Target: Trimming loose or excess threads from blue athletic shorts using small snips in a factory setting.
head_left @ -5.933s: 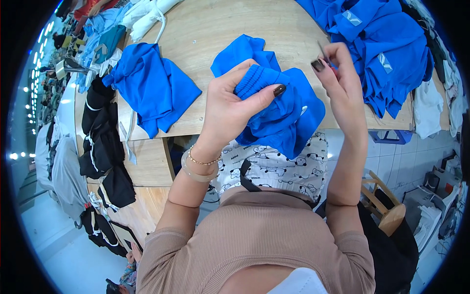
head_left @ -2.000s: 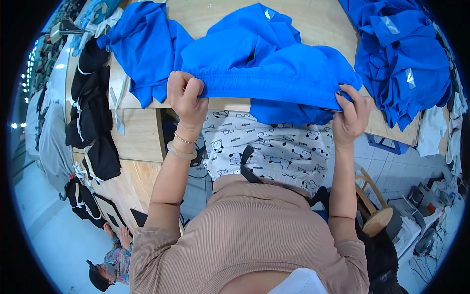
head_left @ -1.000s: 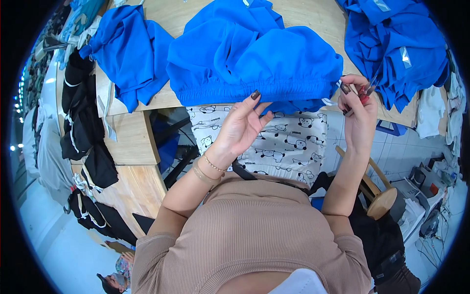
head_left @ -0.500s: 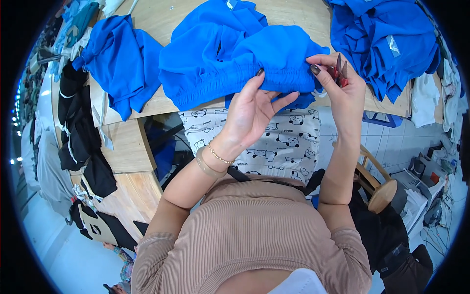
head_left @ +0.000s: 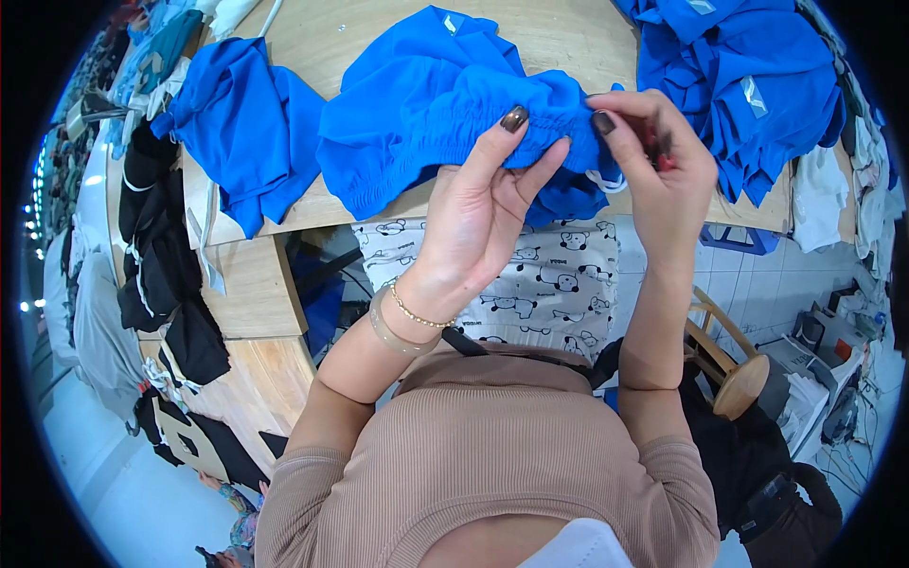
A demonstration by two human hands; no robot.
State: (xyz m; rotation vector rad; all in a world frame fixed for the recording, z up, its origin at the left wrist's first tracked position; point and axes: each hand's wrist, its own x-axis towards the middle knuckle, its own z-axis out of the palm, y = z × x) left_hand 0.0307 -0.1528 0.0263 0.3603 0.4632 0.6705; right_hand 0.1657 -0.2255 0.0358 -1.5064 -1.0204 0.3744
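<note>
A bright blue garment (head_left: 402, 118) with a gathered elastic waistband lies bunched at the table's near edge. My left hand (head_left: 478, 208) pinches the waistband, thumb on top and the other fingers beneath. At the band's right end, the thumb and forefinger of my right hand (head_left: 674, 175) come together at the cloth; whether they grip it is hard to make out. Small red thread snips (head_left: 666, 164) are tucked inside that hand, mostly covered by its fingers. A short white cord (head_left: 606, 182) hangs below the band's right end.
Another blue garment (head_left: 241, 128) lies to the left, and a blue pile (head_left: 743, 90) to the right, on the wooden table (head_left: 568, 33). Black cloth (head_left: 151, 227) hangs at the left. Dog-print fabric (head_left: 540, 284) covers my lap. A wooden stool (head_left: 741, 386) stands at right.
The waistband's right part has been gathered up and turned, and the white cord now shows below it. My left fingers have closed in on the band. The snips' blades have swung out of sight.
</note>
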